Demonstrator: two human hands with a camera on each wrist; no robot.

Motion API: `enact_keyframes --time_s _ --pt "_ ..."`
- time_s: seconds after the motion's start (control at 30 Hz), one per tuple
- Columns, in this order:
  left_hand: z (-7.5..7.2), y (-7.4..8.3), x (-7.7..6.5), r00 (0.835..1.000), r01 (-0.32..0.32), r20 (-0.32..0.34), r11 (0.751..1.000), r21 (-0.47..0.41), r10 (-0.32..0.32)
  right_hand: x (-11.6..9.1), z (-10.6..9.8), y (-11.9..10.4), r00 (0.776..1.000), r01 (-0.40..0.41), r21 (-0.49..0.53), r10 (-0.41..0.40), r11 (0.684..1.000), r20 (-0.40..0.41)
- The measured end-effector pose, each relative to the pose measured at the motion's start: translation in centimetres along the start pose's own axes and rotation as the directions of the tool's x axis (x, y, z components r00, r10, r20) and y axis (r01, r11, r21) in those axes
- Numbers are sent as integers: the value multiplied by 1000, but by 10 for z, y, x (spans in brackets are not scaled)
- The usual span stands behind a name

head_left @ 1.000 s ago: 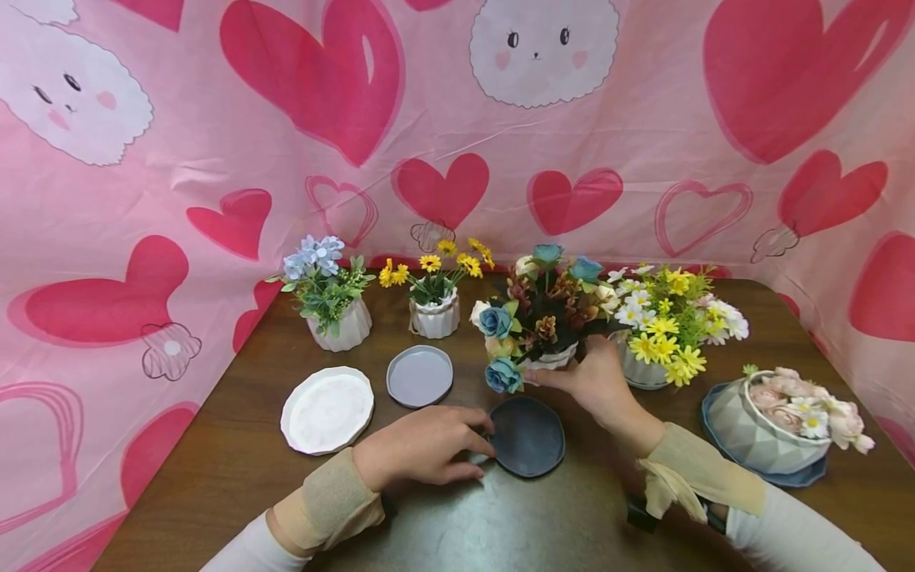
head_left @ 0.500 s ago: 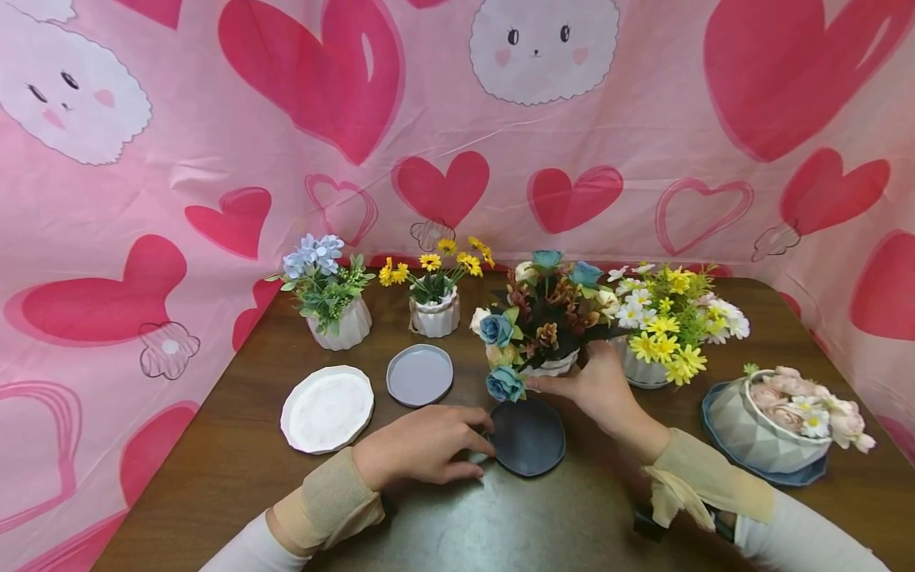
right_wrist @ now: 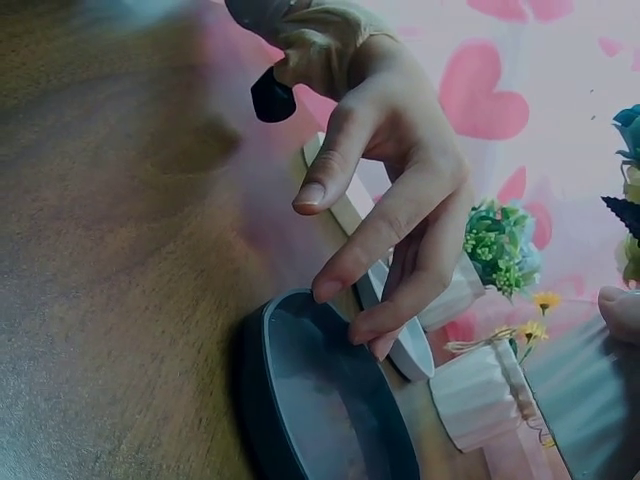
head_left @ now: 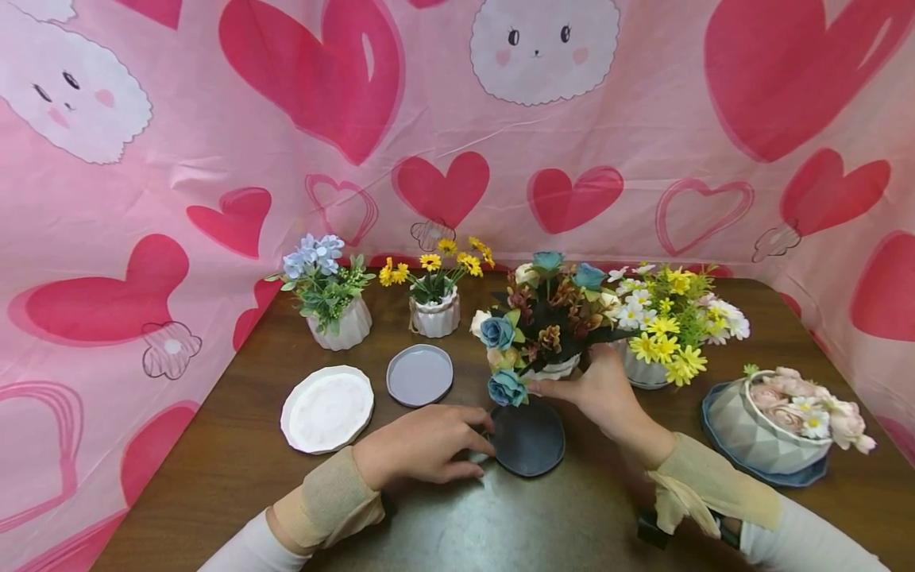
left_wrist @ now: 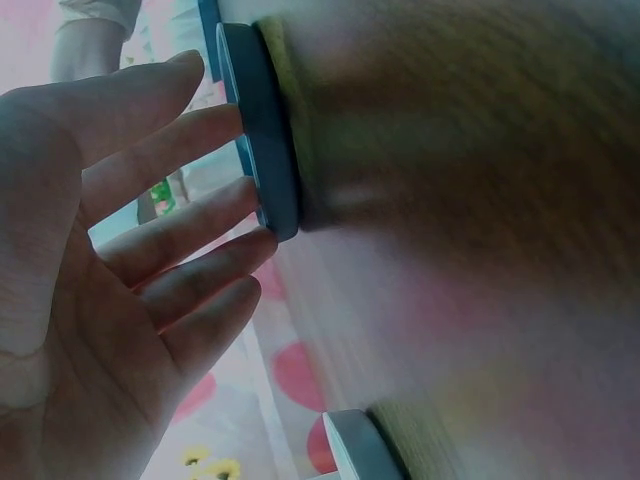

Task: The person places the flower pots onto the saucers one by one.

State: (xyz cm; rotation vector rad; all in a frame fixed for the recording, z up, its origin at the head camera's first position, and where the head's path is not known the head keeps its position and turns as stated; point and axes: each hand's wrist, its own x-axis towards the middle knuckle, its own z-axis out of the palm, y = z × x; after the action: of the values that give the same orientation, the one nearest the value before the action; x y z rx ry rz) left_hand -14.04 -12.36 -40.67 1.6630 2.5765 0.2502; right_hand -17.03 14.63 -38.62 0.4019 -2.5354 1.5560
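In the head view, my right hand [head_left: 604, 389] grips the white pot [head_left: 561, 369] of artificial blue roses and brown foliage [head_left: 550, 318]. The thumb lies along the pot's near side, while my other fingers are hidden behind it. The pot's grey side [right_wrist: 590, 400] fills the lower right of the right wrist view. Just in front of it lies a dark round saucer [head_left: 529, 441], overlapped by the lowest rose. My left hand [head_left: 429, 445] rests at that saucer's left rim, its relaxed fingers touching the edge [left_wrist: 265, 140].
A white saucer [head_left: 327, 409] and a grey one [head_left: 419, 376] lie to the left. Behind stand pots of blue flowers [head_left: 343, 326] and yellow flowers [head_left: 434, 314]. Close on the right are a daisy pot [head_left: 643, 367] and a faceted pot [head_left: 779, 429] on a blue saucer [head_left: 793, 477].
My right hand and the rose pot have shifted slightly toward me and to the right, nearer the dark saucer. My left hand stays at the saucer's rim.
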Motion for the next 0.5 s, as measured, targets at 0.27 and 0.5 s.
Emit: enact_keyframes --time_s 0.27,0.5 --pt "0 0 0 1000 -4 2 1000 -2 4 -2 0 -1 1000 -12 -4 12 1000 10" --pt "0 0 0 1000 -4 1 1000 -1 4 -3 0 -2 1000 -8 4 8 1000 11"
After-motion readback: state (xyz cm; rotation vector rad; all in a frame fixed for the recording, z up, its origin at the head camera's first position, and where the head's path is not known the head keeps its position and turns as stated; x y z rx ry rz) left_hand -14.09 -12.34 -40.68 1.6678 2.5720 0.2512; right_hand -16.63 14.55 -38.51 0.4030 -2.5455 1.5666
